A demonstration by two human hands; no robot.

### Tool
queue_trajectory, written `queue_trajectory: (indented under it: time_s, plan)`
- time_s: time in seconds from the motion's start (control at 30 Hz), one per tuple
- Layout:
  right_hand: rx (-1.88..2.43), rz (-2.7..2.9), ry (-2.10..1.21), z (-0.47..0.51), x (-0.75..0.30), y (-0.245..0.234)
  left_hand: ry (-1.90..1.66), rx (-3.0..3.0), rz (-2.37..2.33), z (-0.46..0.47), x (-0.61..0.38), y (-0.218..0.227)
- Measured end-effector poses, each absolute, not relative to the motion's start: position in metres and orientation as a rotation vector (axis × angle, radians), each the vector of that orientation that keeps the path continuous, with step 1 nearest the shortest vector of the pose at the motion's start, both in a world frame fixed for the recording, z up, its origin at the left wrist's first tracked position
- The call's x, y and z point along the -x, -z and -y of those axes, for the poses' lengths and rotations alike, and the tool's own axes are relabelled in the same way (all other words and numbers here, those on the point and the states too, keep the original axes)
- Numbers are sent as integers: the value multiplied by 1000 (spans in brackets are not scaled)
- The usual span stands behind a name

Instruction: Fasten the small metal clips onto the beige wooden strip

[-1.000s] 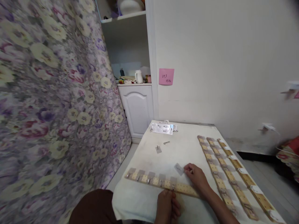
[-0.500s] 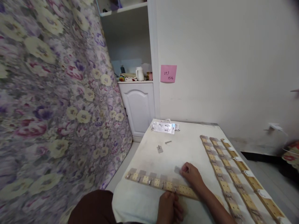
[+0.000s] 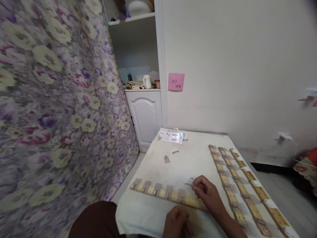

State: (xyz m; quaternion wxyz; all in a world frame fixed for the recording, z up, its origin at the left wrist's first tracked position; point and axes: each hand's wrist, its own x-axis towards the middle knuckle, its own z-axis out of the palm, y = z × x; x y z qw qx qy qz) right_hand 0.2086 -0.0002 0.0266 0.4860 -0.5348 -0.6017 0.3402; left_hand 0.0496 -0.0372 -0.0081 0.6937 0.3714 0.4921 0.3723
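Note:
My right hand [image 3: 205, 191] pinches an adhesive hook [image 3: 191, 180] above the table; its thin plate points left, edge on. Under it runs a pale wooden strip [image 3: 162, 193] with drilled holes, lying across the table's near part. Several metal hooks [image 3: 155, 191] on clear square plates sit along its left portion, while the part by my right hand shows bare holes. Just below the strip's near edge, my left hand [image 3: 176, 220] is closed with curled fingers; whether anything is inside is hidden. Two loose hooks, one flat [image 3: 166, 159] and one tilted [image 3: 175, 152], lie farther back.
Clear plastic packaging [image 3: 170, 136] rests at the table's far left. Three wooden strips lie lengthwise on the right: two with clear-plated hooks [image 3: 227, 188] and one with white hooks [image 3: 259, 191]. A floral curtain [image 3: 69, 109] hangs at left; a white wall [image 3: 223, 66] rises behind.
The adhesive hook in my right hand has turned from showing its flat plate to edge on. My left hand has drawn back slightly from the strip's near edge. The camera view has shifted slightly.

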Motion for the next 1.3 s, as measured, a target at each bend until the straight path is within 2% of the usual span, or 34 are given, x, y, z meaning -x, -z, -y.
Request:
queue_trajectory:
  time_s: [0.13,0.27,0.63,0.73,0.87,1.07,1.3]
  plan:
    - [1170,1578,-475,17,-200,-36,-958,-862,-1002,37,-55,-32]
    - [1081,1711,-292,20,-198,-32,-1063,-859,-985,31,-57,-61]
    - [988,1868,-190,27,-192,-33,-1120,-1000,-1088,25,-48,-67]
    - [952,1907,-261,31,-197,-39,-1128,-1113,-1156,18,-39,-66]
    - [1082,1675,-436,28,-206,-49,-973,-1276,-1280,12,-33,-64]
    - [1168,1541,-1064,10,-208,-45,-787,-1574,-1343,15,-42,-72]
    - [1059,1504,-1295,8,-211,-33,-809,-1626,-1320,15,-44,-72]
